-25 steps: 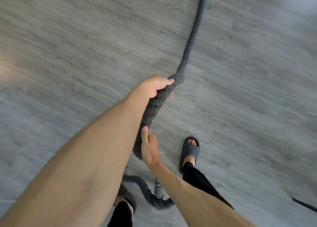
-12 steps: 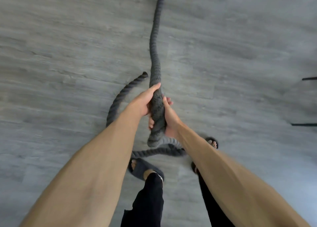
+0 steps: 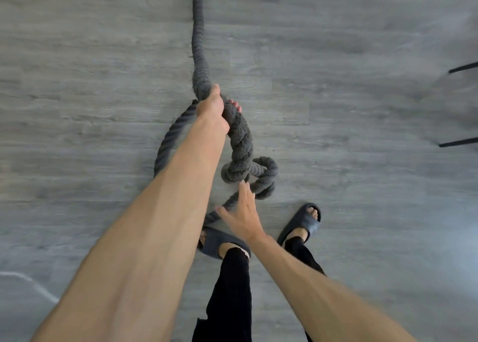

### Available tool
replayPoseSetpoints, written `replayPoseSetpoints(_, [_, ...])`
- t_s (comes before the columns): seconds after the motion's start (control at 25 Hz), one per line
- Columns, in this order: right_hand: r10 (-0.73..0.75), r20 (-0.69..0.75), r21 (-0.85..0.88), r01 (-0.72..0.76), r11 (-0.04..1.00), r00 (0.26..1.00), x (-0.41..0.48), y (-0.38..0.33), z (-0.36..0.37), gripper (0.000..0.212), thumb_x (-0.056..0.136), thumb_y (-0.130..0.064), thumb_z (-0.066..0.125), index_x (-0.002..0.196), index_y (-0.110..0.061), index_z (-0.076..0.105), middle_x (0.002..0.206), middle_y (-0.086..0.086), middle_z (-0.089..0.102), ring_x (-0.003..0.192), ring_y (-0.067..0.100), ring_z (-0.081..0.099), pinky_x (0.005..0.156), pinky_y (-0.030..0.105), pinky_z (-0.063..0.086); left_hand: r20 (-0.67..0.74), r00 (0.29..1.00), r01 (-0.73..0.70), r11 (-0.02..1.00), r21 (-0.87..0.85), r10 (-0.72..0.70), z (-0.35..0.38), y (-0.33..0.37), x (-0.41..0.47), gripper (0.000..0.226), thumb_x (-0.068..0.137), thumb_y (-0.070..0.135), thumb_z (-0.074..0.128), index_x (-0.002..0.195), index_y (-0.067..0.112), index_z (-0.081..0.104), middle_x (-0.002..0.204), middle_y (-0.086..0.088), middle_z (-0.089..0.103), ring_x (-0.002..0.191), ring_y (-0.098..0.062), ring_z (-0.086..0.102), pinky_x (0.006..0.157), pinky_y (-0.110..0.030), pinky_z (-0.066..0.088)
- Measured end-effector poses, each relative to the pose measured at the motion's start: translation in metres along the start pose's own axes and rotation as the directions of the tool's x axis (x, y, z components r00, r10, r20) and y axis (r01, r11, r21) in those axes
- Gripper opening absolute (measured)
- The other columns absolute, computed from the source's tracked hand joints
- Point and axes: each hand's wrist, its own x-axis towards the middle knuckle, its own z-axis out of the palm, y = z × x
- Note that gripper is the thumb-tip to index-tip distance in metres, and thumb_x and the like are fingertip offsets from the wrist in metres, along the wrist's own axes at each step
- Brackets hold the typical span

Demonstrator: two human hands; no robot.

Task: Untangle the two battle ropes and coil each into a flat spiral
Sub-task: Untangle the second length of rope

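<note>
The left hand (image 3: 210, 107) gripped the gray rope (image 3: 198, 44), which ran in from the top edge and lay in loops on the floor (image 3: 90, 70) by the sandals (image 3: 302, 222). The right hand (image 3: 241, 215), fingers spread, hovered just beside them. Two dark bars (image 3: 460, 142) poked in at the right edge.

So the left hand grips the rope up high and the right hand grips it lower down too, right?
Not quite. The left hand does grip the rope up high, but the head view shows the right hand open, fingers spread beside the loops lower down, gripping nothing.
</note>
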Motion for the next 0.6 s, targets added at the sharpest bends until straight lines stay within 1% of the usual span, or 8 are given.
replayPoseSetpoints(0.04, [-0.019,-0.074,0.016,0.020,1.000,0.997,0.010,-0.008,-0.002,0.097,0.091,-0.052,0.064,0.160,-0.011,0.011,0.168,0.006,0.014,0.156,0.020,0.006,0.126,0.047,0.010,0.025,1.000,0.012,1.000,0.004,-0.012,0.008,0.000,-0.005,0.051,0.097,0.048,0.056,0.079,0.000,0.052,0.043,-0.009,0.053,0.040,-0.023,0.052,0.046,-0.030,0.047])
replayPoseSetpoints(0.16, [0.150,-0.194,0.274,-0.093,0.957,0.969,0.038,-0.045,-0.027,0.114,0.072,-0.089,0.049,0.155,-0.011,0.032,0.158,0.011,0.039,0.148,0.027,0.030,0.120,0.049,0.027,0.087,0.996,-0.006,0.998,-0.061,0.011,0.027,0.008,-0.016,0.055,0.095,0.053,0.055,0.096,-0.002,0.055,0.055,-0.012,0.059,0.044,-0.024,0.057,0.050,-0.032,0.053])
replayPoseSetpoints(0.24, [0.160,-0.201,0.356,-0.080,0.931,0.966,0.030,-0.050,-0.037,0.116,0.069,-0.092,0.044,0.150,-0.010,0.039,0.151,0.012,0.049,0.141,0.027,0.041,0.117,0.048,0.033,0.183,0.983,0.029,0.993,-0.112,-0.008,0.037,0.012,-0.020,0.058,0.096,0.053,0.052,0.114,-0.003,0.055,0.078,-0.019,0.067,0.055,-0.029,0.068,0.060,-0.040,0.059])
replayPoseSetpoints(0.32, [0.154,-0.247,0.421,-0.037,0.906,0.957,0.024,-0.055,-0.057,0.103,0.074,-0.087,0.045,0.137,-0.006,0.055,0.136,0.012,0.062,0.129,0.026,0.054,0.111,0.048,0.041,0.252,0.966,-0.118,0.968,0.223,0.059,0.041,-0.004,-0.023,0.057,0.101,0.054,0.040,0.120,0.005,0.060,0.091,-0.018,0.073,0.077,-0.030,0.074,0.080,-0.046,0.059])
replayPoseSetpoints(0.4, [0.269,-0.312,0.564,-0.050,0.824,0.911,0.037,-0.061,-0.097,0.100,0.073,-0.088,0.044,0.123,-0.004,0.065,0.122,0.013,0.069,0.116,0.026,0.064,0.103,0.049,0.050,0.321,0.934,-0.331,0.725,0.604,0.159,0.027,-0.039,-0.015,0.053,0.103,0.053,0.034,0.103,0.015,0.071,0.094,-0.008,0.077,0.094,-0.023,0.073,0.103,-0.046,0.046])
replayPoseSetpoints(0.44, [0.353,-0.299,0.655,-0.078,0.752,0.886,0.048,-0.069,-0.122,0.102,0.070,-0.089,0.045,0.120,-0.003,0.067,0.119,0.014,0.070,0.111,0.027,0.066,0.100,0.049,0.053,0.392,0.912,-0.382,0.607,0.697,0.124,0.017,-0.058,-0.010,0.056,0.102,0.054,0.033,0.095,0.018,0.075,0.096,-0.007,0.077,0.100,-0.023,0.071,0.107,-0.045,0.042])
replayPoseSetpoints(0.56, [0.400,-0.274,0.716,-0.092,0.692,0.875,0.077,-0.079,-0.189,0.096,0.063,-0.087,0.048,0.108,-0.006,0.070,0.109,0.014,0.073,0.101,0.027,0.070,0.094,0.049,0.057,0.505,0.862,-0.499,0.252,0.829,0.043,0.003,-0.091,-0.016,0.066,0.098,0.062,0.026,0.094,0.021,0.078,0.100,-0.004,0.077,0.105,-0.020,0.067,0.106,-0.035,0.041])
replayPoseSetpoints(0.6, [0.376,-0.286,0.686,-0.086,0.723,0.882,0.083,-0.084,-0.202,0.090,0.068,-0.085,0.048,0.107,-0.007,0.069,0.108,0.013,0.073,0.100,0.027,0.071,0.092,0.049,0.058,0.526,0.848,-0.527,0.221,0.821,0.066,0.009,-0.092,-0.023,0.068,0.100,0.058,0.023,0.099,0.018,0.078,0.097,-0.006,0.077,0.104,-0.020,0.067,0.106,-0.033,0.040])
